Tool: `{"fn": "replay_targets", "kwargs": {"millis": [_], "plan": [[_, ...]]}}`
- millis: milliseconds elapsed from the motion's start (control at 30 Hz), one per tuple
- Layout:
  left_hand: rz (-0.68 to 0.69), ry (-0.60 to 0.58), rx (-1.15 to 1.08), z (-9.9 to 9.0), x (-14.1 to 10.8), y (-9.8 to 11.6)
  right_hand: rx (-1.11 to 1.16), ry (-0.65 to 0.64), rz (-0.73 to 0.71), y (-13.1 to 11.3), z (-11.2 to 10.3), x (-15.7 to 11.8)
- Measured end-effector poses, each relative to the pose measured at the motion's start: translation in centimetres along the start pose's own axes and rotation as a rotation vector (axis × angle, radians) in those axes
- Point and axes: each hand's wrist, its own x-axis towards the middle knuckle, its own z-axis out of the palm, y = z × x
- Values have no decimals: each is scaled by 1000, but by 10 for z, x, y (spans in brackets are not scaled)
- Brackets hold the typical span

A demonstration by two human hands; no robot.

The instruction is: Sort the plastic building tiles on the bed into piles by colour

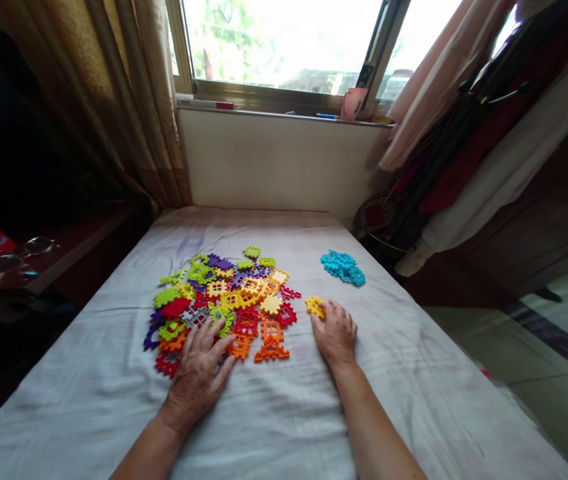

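Note:
A mixed heap of plastic interlocking building pieces (231, 300) in green, purple, yellow, red, orange and grey lies on a white sheet. Over the heap's near left edge rests my left hand (199, 363), its fingers spread across grey, green and red pieces. My right hand (335, 331), to the right of the heap, has its thumb and fingertips closed at a yellow interlocking piece (315, 307) on the sheet. Beyond that hand, a small group of blue interlocking pieces (343, 267) sits apart. Orange pieces (271, 341) lie between my two hands.
The sheet-covered surface (284, 413) reaches a low wall below a window. On the sill stand a pink cup (353, 103) and a blue pen (327, 116). A gold curtain (134, 100) hangs at left, clothes (444, 193) at right. Glasses (39, 246) lie on a side table.

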Motion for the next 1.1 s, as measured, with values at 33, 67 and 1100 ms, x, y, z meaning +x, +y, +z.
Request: {"fn": "replay_targets", "kwargs": {"millis": [33,67,1100], "plan": [[3,4,-3,0,0,0,-8,3,5,0,0,0],[3,6,-8,0,1,-1,-13,4,8,0,0,0],[-78,229,-71,-15,12,-24,242,102,-203,-22,-3,3]]}}
